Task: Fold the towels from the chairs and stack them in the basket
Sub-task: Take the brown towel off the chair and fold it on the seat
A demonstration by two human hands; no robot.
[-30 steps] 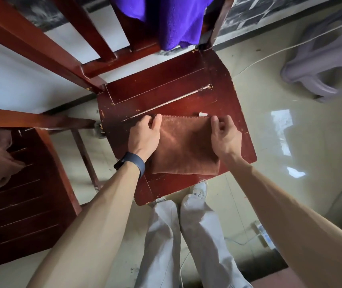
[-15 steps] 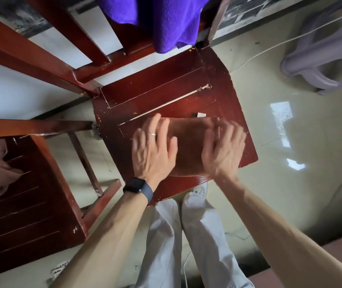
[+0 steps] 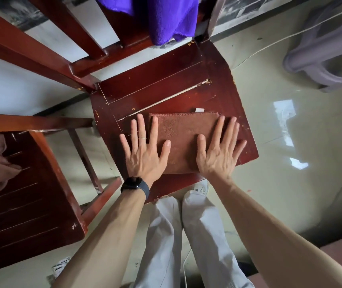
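A second ago both hands were curled at the far edge of the towel [image 3: 182, 138], thumbs on top, pinching it. Half a second ago they had let go and lay flat, close together over its middle. Now the left hand [image 3: 143, 156] and right hand [image 3: 218, 156] are flat with fingers spread wide and have slid apart to the towel's left and right sides. On each, thumb and forefinger lie on the cloth, while the outer fingers rest on the seat [image 3: 166, 84] beyond its edge. More of the towel's middle shows bare between them.
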